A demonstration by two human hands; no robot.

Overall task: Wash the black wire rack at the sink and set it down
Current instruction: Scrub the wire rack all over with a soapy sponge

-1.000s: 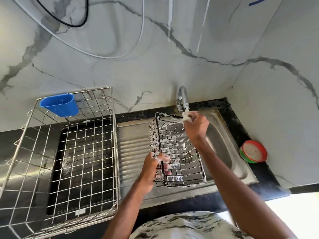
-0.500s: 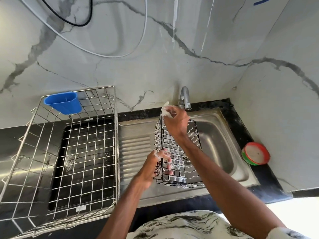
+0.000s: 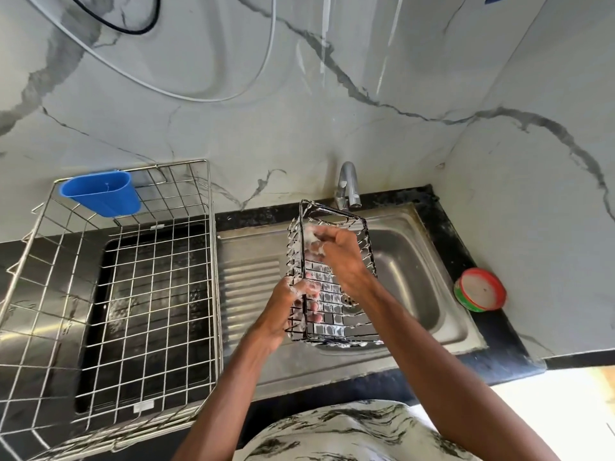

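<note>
Scrubbing the soapy black wire rack (image 3: 332, 281), held tilted over the sink (image 3: 416, 277) below the tap (image 3: 347, 186), left hand (image 3: 293, 304) clamped on its edge, right hand (image 3: 336, 251) closed on a sudsy scrubber, should reach every wire.

Black wire rack (image 3: 332, 277), coated in white suds, is tilted up on its near end over the steel sink (image 3: 432, 294), far end just below the tap (image 3: 347, 184).
</note>
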